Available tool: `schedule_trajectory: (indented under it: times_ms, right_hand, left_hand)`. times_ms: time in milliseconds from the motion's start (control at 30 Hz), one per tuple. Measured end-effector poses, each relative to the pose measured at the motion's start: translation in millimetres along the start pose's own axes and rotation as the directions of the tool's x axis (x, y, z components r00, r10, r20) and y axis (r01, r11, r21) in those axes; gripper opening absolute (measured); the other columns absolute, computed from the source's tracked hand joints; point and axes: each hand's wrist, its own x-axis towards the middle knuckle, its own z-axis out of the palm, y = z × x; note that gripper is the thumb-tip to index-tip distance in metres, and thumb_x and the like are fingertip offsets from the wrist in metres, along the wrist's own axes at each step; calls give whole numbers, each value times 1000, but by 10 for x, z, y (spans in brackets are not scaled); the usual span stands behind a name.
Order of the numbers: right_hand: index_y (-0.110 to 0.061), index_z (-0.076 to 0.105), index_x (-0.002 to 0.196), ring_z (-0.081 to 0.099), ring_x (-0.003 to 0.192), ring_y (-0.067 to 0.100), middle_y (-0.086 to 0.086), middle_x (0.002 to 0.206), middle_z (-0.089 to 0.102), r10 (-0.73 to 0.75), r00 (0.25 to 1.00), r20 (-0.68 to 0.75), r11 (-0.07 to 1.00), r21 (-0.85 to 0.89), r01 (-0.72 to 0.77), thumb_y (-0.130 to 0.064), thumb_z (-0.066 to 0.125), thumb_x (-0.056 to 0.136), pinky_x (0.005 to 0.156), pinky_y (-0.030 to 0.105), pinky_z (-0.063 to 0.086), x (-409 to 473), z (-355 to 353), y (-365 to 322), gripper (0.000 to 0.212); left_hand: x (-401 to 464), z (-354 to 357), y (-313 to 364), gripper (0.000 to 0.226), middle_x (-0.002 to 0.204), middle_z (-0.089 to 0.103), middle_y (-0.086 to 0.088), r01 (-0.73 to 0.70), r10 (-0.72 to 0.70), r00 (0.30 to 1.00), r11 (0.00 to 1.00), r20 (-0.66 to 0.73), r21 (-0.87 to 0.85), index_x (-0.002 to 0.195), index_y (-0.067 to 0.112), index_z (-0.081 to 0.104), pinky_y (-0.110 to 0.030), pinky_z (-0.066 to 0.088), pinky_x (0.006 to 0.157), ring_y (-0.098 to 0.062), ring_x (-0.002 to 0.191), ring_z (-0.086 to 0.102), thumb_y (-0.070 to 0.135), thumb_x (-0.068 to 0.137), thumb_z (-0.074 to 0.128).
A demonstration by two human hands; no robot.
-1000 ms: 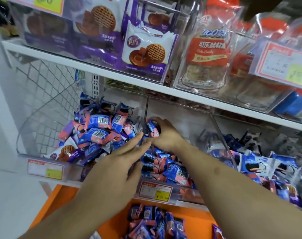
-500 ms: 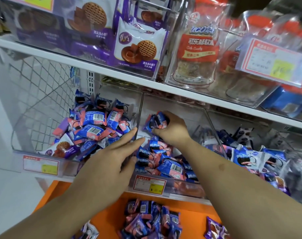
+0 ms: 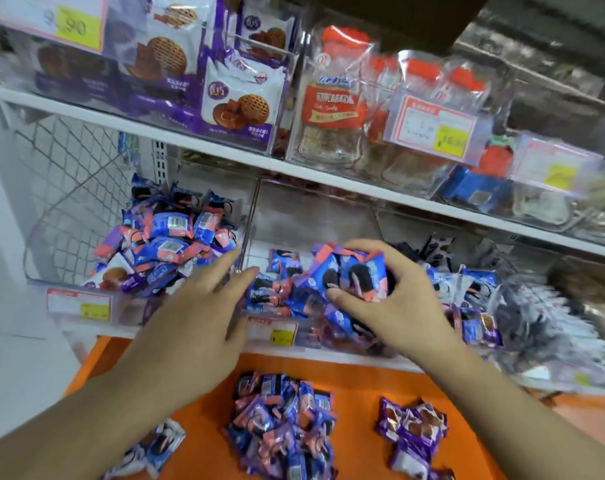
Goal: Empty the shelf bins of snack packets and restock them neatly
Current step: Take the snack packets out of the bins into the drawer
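My right hand [image 3: 394, 299] grips a bunch of blue-and-pink snack packets [image 3: 346, 271] just above the middle clear bin [image 3: 315, 223]. More packets of the same kind [image 3: 270, 292] lie in that bin's front. My left hand [image 3: 193, 320] is spread with straight fingers at the divider between the middle bin and the left bin [image 3: 69, 303]. It holds nothing. The left bin is heaped with blue-and-pink packets [image 3: 169, 244].
Below the shelf an orange surface [image 3: 360, 379] carries a pile of blue-and-pink packets [image 3: 283, 424], a small group of purple packets [image 3: 415, 431] and a few more at the left. A right-hand bin [image 3: 467, 289] holds other packets. The upper shelf [image 3: 294, 168] carries biscuit and candy bags.
My right hand has drawn back from the rear of the middle bin towards me, lifting a handful of packets. The left hand stays by the divider. The view has tilted down.
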Motion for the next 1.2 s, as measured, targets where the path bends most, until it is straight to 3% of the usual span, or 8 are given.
schedule_trajectory:
  times_ms: [267,433,500,633,900,1033,1133,1200]
  right_hand:
    - [-38,68,123,67,109,0,-20,119,70,155,952,265,984,-127,-125,-36,93,73,96,32,55,-1163,499,485,56]
    - [-26,56,146,63,115,12,-4,144,61,300,841,450,935,-316,-164,-38,85,84,92,15,46,-1371,1105,1195,69]
    - [-29,52,148,56,132,15,-7,150,56,335,844,419,920,-340,-197,-42,83,85,101,26,49,-1375,1309,1447,72]
    - [-37,51,149,54,134,13,-15,149,54,375,870,320,903,-340,-264,-47,81,85,103,34,52,-1299,1587,1764,71]
    - [-39,28,163,15,159,16,-8,171,24,376,794,478,922,-279,-268,-62,82,79,130,45,17,-1174,1522,1889,103]
    - [-43,36,159,25,155,11,-9,168,33,309,802,511,940,-292,-176,-73,77,77,126,42,28,-1066,1187,1598,96]
    - [-38,55,148,47,132,-6,-21,146,54,195,801,566,972,-220,-81,-58,76,89,114,25,40,-943,827,995,66]
    - [-37,65,137,63,111,-3,-23,122,69,173,791,586,985,-99,-142,-46,72,97,99,27,52,-865,588,519,41]
  left_hand:
    - [-230,62,69,68,170,7,15,-77,83,996,987,31,-143,162,39,23,-41,33,122,-17,155,22,34,102,57]
    - [-174,162,25,69,170,16,10,-107,108,994,987,5,-123,160,33,30,-42,34,119,-20,154,26,26,99,61]
    - [-140,195,-1,70,171,15,7,-121,118,993,987,-29,-109,160,30,33,-44,32,122,-22,155,22,24,97,63]
    - [-33,196,-35,80,173,3,11,-108,102,992,991,-76,-80,163,32,24,-36,22,122,-20,158,13,23,95,65]
    - [103,312,-92,89,171,-10,21,-67,69,998,992,13,-103,164,39,10,-42,33,118,-20,159,15,33,95,65]
    - [109,268,-67,90,169,-15,25,-29,32,999,989,21,-144,164,40,4,-42,43,108,-17,152,30,37,97,64]
    - [102,219,-113,87,168,-15,29,-26,32,999,987,32,-161,164,41,-3,-41,34,118,-10,156,18,44,101,57]
    - [103,193,-173,85,165,-17,34,-40,48,998,988,47,-151,163,43,-5,-40,29,121,-3,156,10,50,102,53]
